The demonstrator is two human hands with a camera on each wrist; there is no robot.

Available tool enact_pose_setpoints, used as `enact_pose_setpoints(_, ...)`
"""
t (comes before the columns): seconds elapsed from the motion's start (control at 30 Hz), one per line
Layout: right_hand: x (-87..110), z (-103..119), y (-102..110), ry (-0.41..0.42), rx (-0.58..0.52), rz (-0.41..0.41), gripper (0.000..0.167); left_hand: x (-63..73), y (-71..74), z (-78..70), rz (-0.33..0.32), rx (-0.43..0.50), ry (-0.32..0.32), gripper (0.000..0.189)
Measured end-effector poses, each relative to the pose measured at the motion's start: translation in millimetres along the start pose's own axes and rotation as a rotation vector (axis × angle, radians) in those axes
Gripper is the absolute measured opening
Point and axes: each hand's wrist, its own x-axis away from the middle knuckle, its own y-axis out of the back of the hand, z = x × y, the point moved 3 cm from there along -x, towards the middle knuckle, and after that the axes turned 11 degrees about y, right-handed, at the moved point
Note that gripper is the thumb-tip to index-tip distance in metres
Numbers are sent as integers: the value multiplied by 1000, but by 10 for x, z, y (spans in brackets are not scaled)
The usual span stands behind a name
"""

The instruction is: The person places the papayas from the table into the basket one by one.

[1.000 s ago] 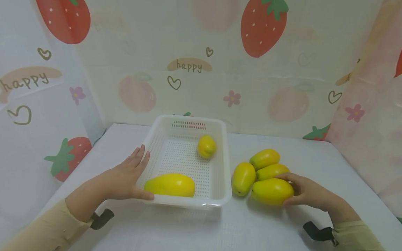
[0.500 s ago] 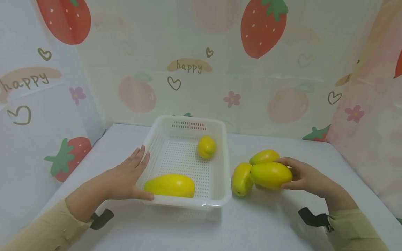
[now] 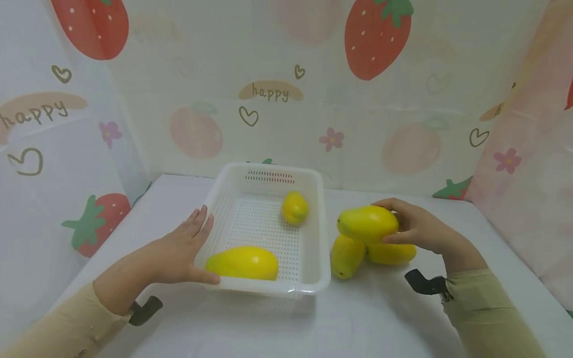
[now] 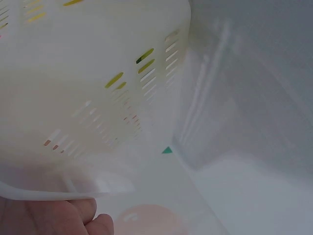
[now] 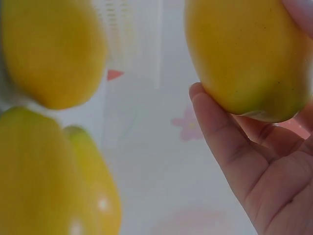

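Observation:
In the head view my right hand (image 3: pixel 423 229) grips one end of a yellow mango (image 3: pixel 367 224), raised over the other mangoes at the right. Fingertips and palm show around that mango (image 5: pixel 252 54) in the right wrist view. Beneath it lie an upright-pointing mango (image 3: pixel 346 257) beside the basket and a sideways one (image 3: pixel 393 253); the far one is hidden in the head view. My left hand (image 3: pixel 176 258) rests on the white plastic basket (image 3: pixel 324 228) at its near-left corner, thumb over the front rim, fingers extended along the left side.
Inside the basket, a large mango (image 3: pixel 243 263) lies along the front wall and a smaller-looking one (image 3: pixel 295 208) sits toward the back right. The white table (image 3: pixel 358 323) ends at a strawberry-printed backdrop (image 3: pixel 277 129) behind and at both sides.
My right hand has lifted the mango from the front of the pile and moved it up and leftward, closer to the basket. The left hand and basket have stayed put.

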Motion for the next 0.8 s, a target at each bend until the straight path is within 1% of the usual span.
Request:
enact_pose_setpoints(0.23,-293,86,-28,23,-75,10,56,11,4,-6,2,7,1,131)
enact_pose_setpoints(0.5,-626,187,-100,22,-60,35,56,-2,-8,-5,7,3,12,131)
enact_pose_setpoints(0.7,-837,218,-164,-6,-50,47,56,-13,-3,-8,11,4,21,131)
enact_pose_setpoints(0.8,-937,226,-209,-6,-50,56,55,-10,0,-6,13,4,22,130)
